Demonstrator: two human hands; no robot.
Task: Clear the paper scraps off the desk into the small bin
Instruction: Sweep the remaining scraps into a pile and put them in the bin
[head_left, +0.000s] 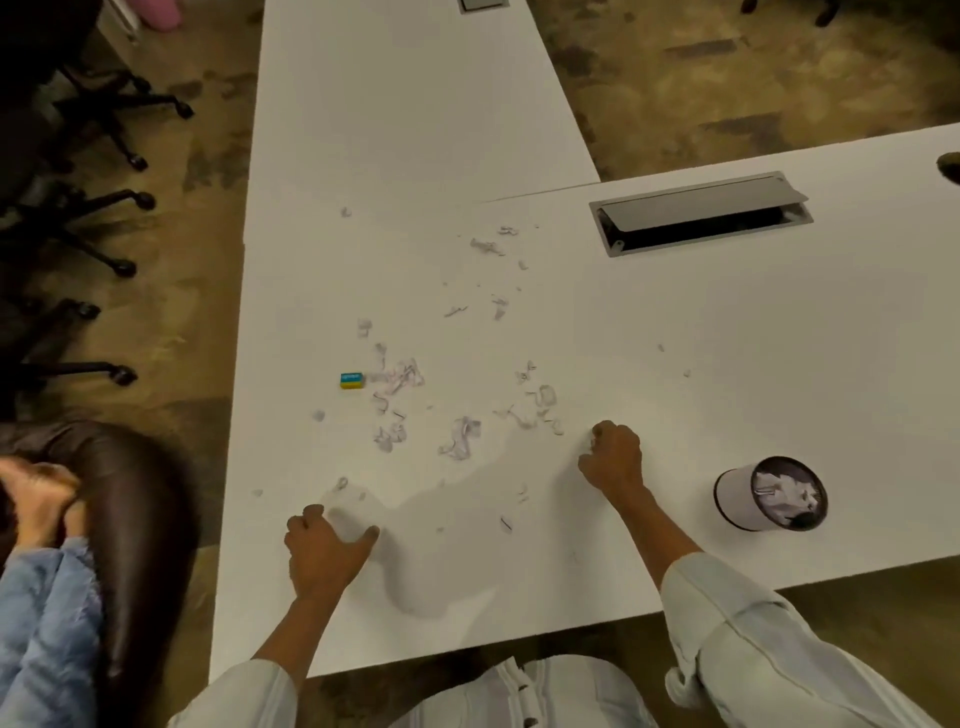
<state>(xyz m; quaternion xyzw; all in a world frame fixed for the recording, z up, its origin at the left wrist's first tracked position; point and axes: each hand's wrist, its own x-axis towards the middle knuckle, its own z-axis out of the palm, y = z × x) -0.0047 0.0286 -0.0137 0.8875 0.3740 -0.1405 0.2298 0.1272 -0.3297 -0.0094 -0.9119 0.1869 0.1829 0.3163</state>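
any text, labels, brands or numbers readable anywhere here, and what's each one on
Nothing can be read for certain.
Blue and yellow eraser: dark print on its blue top, too small and blurred to read.
Paper scraps on the desk: faint marks, none legible.
Small bin: no label shows on its wall; the crumpled paper inside shows no legible print.

White desk (675, 374) bears scattered paper scraps (400, 376); a small bin (737, 493); seemingly an eraser (351, 380).
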